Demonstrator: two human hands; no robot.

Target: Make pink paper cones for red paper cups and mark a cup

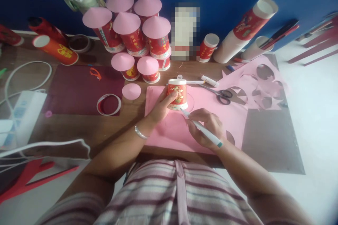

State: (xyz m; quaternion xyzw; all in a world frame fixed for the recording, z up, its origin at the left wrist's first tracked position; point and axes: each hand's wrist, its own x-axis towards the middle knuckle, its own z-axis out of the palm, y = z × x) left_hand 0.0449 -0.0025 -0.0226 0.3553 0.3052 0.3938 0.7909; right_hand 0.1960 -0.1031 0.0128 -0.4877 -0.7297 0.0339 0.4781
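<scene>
A small red and white paper cup (pixel 177 94) stands upside down on a pink paper sheet (pixel 169 130). My left hand (pixel 161 107) grips the cup's left side and holds it against the sheet. My right hand (pixel 204 128) is closed on a white pen (pixel 202 129) whose tip touches the paper at the cup's lower right rim. A faint drawn circle shows on the pink sheet to the right of the cup.
Several red cups with pink cone lids (pixel 137 31) are stacked behind. Scissors (pixel 220 93), a glue stick (pixel 210 81), a pink cone (pixel 131 91), a tape ring (pixel 108 104) and cut pink scrap paper (pixel 255 84) lie around. Cup stacks (pixel 245 27) lean at right; a power strip (pixel 22 116) sits left.
</scene>
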